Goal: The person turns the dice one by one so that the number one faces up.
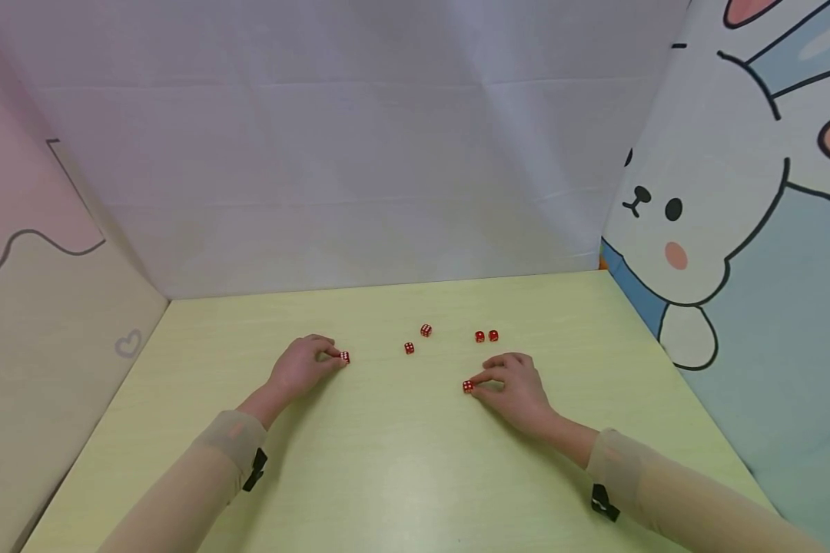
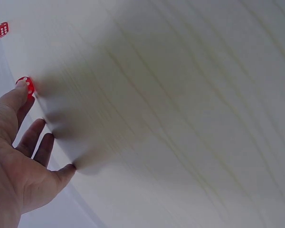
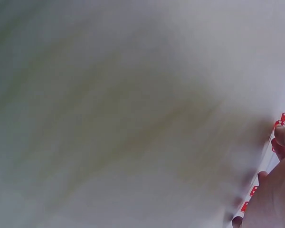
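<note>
In the head view, the left hand (image 1: 303,365) pinches a red die (image 1: 345,357) toward the left of the pale surface (image 1: 401,453); the right hand (image 1: 515,390) pinches a second die (image 1: 468,386) right of centre. Between them, farther back, lie two loose dice (image 1: 409,348); another pair (image 1: 493,336) sits beyond the right hand.

The left wrist view shows the left hand's die at its fingertips, the other fingers spread.

In the right wrist view, the right hand's die is partly hidden by the fingertips.
</note>
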The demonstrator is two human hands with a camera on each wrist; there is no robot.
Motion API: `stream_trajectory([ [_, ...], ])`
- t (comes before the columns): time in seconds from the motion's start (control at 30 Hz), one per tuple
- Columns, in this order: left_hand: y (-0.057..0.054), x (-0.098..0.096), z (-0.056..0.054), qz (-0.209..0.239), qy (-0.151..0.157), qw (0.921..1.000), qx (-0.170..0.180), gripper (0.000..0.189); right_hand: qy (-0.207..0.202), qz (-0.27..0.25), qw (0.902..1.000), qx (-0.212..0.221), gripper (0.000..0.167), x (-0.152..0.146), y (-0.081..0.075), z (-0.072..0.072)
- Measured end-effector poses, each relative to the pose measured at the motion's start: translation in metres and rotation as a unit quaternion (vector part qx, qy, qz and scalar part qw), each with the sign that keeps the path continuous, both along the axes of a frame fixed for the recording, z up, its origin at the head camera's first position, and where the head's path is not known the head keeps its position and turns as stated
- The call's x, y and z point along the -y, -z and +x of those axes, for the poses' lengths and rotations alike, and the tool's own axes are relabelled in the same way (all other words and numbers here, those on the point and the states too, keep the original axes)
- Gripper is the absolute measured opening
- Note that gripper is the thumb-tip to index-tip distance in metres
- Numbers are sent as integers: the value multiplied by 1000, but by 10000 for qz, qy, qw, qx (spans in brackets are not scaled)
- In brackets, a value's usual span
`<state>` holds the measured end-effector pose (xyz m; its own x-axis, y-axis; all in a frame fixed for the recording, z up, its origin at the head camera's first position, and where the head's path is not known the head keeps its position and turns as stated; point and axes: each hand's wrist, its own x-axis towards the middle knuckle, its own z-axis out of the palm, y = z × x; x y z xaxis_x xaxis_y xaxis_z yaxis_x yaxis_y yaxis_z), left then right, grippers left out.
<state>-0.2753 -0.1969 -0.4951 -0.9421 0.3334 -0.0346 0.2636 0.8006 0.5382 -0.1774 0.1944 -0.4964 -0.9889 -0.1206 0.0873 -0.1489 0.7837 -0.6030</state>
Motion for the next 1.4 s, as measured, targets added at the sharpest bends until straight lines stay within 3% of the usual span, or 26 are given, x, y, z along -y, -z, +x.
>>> stream_trajectory([
  [0.33,-1,0,0,83,9,10000,-43,25,11,95,9999,-107,15,-1,3,0],
  [0.67,-1,0,0,123,31,9999,-68,24,66,288,9987,-404,21,4,-7,1],
  [1.4,-4,-3,4,54,-32,10000,37,26,147,480,9985,-231,14,12,-11,-1],
])
